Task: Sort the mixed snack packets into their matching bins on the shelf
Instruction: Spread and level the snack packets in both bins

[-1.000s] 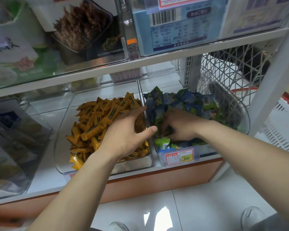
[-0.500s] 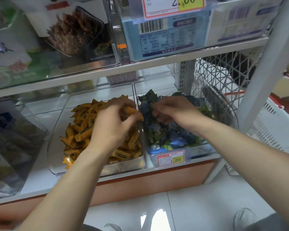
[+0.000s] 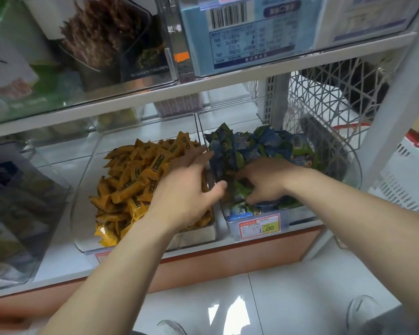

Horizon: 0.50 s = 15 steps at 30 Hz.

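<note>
Right fingertips (image 3: 246,172) curled, buried in blue-green packets (image 3: 247,146); grip on anything hidden. Left fingers (image 3: 196,160) straight, spread, flat on yellow packets (image 3: 131,180), thumb over divider (image 3: 200,129). Yellow bin (image 3: 82,204) at 9 o'clock from right hand (image 3: 266,180); left hand (image 3: 186,192) nearer, so likely takes handover.

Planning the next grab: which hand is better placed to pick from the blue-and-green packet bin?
Right. The right hand is down among the blue-and-green packets, fingers dug into the pile. The left hand lies open, mostly over the yellow packets in the neighbouring bin.
</note>
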Each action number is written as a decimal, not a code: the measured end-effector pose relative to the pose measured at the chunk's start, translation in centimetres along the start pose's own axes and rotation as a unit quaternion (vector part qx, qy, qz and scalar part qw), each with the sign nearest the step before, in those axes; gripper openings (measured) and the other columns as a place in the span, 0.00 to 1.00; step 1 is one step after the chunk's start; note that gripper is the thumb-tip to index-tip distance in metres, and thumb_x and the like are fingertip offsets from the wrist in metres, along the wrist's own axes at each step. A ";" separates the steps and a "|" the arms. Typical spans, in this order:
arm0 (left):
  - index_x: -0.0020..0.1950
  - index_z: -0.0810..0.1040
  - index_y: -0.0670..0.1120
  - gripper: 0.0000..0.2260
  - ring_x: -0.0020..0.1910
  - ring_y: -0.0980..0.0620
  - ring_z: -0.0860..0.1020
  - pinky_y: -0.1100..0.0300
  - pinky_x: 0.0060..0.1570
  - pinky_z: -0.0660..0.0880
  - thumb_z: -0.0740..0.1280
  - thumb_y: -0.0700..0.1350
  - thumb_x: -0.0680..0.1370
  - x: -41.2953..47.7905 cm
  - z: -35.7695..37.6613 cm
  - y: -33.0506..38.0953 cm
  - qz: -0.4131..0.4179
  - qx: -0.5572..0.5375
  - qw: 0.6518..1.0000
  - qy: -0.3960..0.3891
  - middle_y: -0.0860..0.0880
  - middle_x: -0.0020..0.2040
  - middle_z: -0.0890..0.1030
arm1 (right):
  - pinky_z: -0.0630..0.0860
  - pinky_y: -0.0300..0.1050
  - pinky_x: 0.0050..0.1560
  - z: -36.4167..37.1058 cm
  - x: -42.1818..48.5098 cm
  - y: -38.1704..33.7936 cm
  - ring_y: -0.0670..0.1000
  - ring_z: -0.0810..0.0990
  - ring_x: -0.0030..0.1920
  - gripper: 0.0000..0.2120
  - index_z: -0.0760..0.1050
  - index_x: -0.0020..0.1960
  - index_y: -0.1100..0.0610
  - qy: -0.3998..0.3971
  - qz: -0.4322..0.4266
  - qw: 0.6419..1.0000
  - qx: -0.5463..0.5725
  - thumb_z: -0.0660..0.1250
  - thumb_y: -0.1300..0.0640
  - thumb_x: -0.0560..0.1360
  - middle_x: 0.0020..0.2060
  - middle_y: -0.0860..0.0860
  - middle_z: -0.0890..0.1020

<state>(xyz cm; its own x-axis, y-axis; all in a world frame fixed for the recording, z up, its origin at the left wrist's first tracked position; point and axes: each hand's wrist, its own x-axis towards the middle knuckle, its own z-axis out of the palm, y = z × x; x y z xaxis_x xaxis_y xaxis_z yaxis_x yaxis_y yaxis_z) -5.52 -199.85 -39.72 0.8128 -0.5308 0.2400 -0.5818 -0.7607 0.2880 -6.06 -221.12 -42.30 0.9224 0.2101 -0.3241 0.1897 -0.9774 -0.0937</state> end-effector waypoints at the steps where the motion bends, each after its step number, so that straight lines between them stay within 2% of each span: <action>1: 0.75 0.66 0.55 0.30 0.71 0.52 0.68 0.56 0.65 0.70 0.65 0.63 0.75 0.1 0.1 -0.3 0.000 -0.005 1.000 -0.003 0.56 0.76 0.66 | 0.73 0.43 0.41 -0.3 -0.3 0.4 0.53 0.78 0.56 0.34 0.67 0.74 0.45 -0.007 0.015 1.000 0.008 0.71 0.42 0.70 0.62 0.48 0.79; 4: 0.75 0.67 0.55 0.31 0.72 0.54 0.67 0.57 0.67 0.69 0.63 0.65 0.73 0.3 0.1 -0.9 0.006 -0.021 1.000 -0.005 0.58 0.76 0.65 | 0.79 0.46 0.48 -1.5 -1.1 1.4 0.52 0.77 0.53 0.34 0.67 0.74 0.46 -0.013 0.056 0.998 0.038 0.72 0.46 0.69 0.62 0.49 0.78; 7: 0.75 0.66 0.56 0.32 0.73 0.54 0.66 0.56 0.68 0.69 0.61 0.67 0.72 0.1 0.1 -1.0 0.006 -0.036 0.999 -0.008 0.59 0.76 0.65 | 0.80 0.49 0.52 -2.5 -1.5 1.7 0.54 0.77 0.56 0.35 0.68 0.74 0.48 -0.026 0.085 0.995 0.035 0.74 0.48 0.69 0.62 0.51 0.78; 9: 0.75 0.66 0.57 0.32 0.73 0.54 0.66 0.55 0.68 0.69 0.61 0.67 0.72 0.1 0.2 -1.1 0.006 -0.037 0.999 -0.006 0.59 0.76 0.65 | 0.77 0.49 0.53 -3.1 -1.5 1.3 0.56 0.73 0.61 0.32 0.72 0.68 0.47 -0.037 0.105 0.994 -0.013 0.75 0.43 0.67 0.61 0.50 0.74; 11: 0.75 0.67 0.57 0.32 0.73 0.54 0.66 0.56 0.68 0.68 0.61 0.66 0.73 0.1 0.3 -1.1 0.008 -0.040 0.999 -0.001 0.59 0.76 0.65 | 0.73 0.49 0.49 -3.1 -1.2 0.3 0.55 0.69 0.59 0.24 0.77 0.58 0.47 -0.010 0.093 0.995 -0.041 0.72 0.37 0.66 0.56 0.49 0.72; 13: 0.75 0.67 0.56 0.32 0.73 0.54 0.65 0.56 0.68 0.67 0.62 0.66 0.73 0.1 0.4 -1.1 0.009 -0.043 0.999 0.005 0.58 0.76 0.65 | 0.76 0.49 0.46 -2.4 -0.4 -1.0 0.53 0.74 0.53 0.15 0.79 0.52 0.49 0.057 0.038 0.997 0.027 0.70 0.43 0.70 0.50 0.49 0.76; 15: 0.75 0.67 0.56 0.32 0.73 0.55 0.65 0.56 0.69 0.67 0.62 0.65 0.73 0.1 0.4 -1.0 0.008 -0.045 0.999 0.006 0.58 0.76 0.65 | 0.80 0.51 0.48 -1.3 0.3 -2.1 0.54 0.80 0.49 0.12 0.79 0.55 0.51 0.072 0.000 0.988 0.135 0.69 0.50 0.73 0.48 0.50 0.81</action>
<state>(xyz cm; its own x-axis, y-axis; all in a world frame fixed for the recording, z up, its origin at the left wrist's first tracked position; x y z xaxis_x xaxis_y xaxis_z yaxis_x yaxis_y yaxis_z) -4.86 -199.25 -40.38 0.8037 -0.5368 0.2568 -0.5950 -0.7152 0.3668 -5.71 -218.98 -40.99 0.9644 0.1858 -0.1880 0.1117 -0.9311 -0.3473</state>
